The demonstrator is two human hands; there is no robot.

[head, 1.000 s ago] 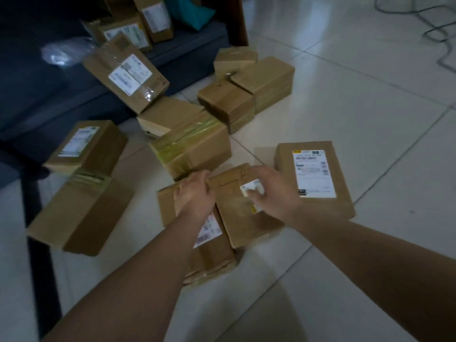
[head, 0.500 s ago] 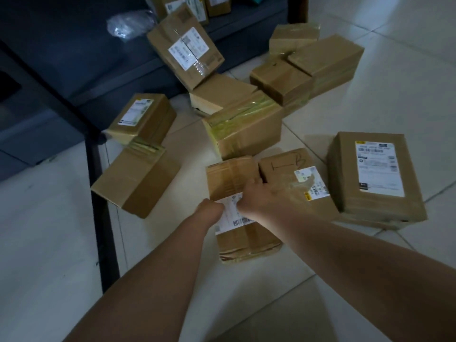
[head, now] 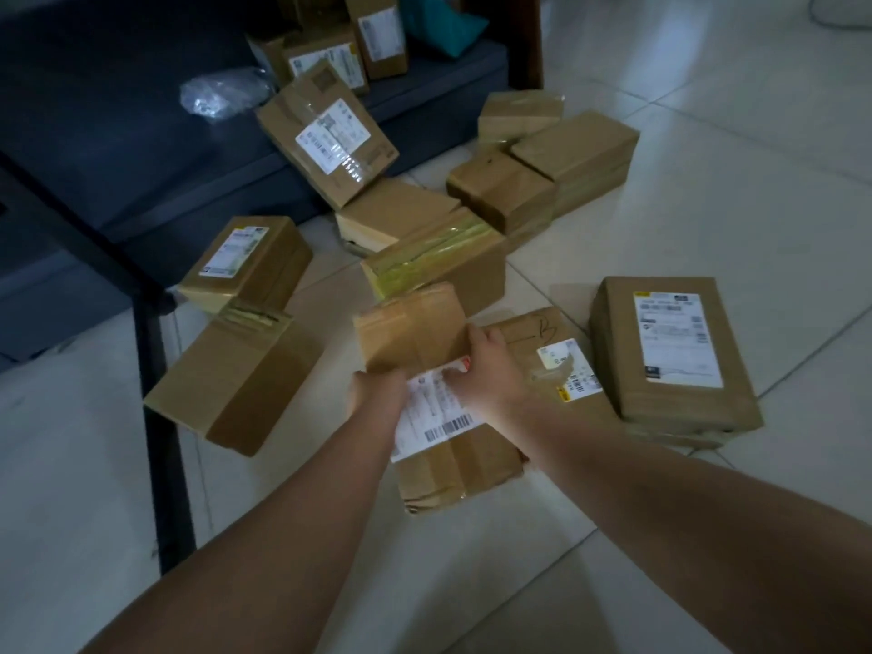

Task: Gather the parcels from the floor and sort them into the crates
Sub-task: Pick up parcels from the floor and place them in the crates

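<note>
A long brown cardboard parcel [head: 424, 332] with a white barcode label lies on the tiled floor in front of me. My left hand [head: 375, 394] grips its left edge and my right hand [head: 490, 365] grips its right edge, both near the label. A flatter parcel marked "B" [head: 561, 365] lies against its right side, partly under my right wrist. Several more brown parcels are scattered around on the floor. No crate shows in the view.
A large labelled box [head: 670, 356] sits at the right. Two boxes [head: 236, 370] lie at the left beside a dark frame leg [head: 163, 417]. More parcels and a plastic bag [head: 222, 94] rest on a dark blue cushion [head: 118, 134] behind.
My hands left the "B" parcel and took hold of the long labelled parcel by both sides. Its far end now looks raised. The camera view shifted.
</note>
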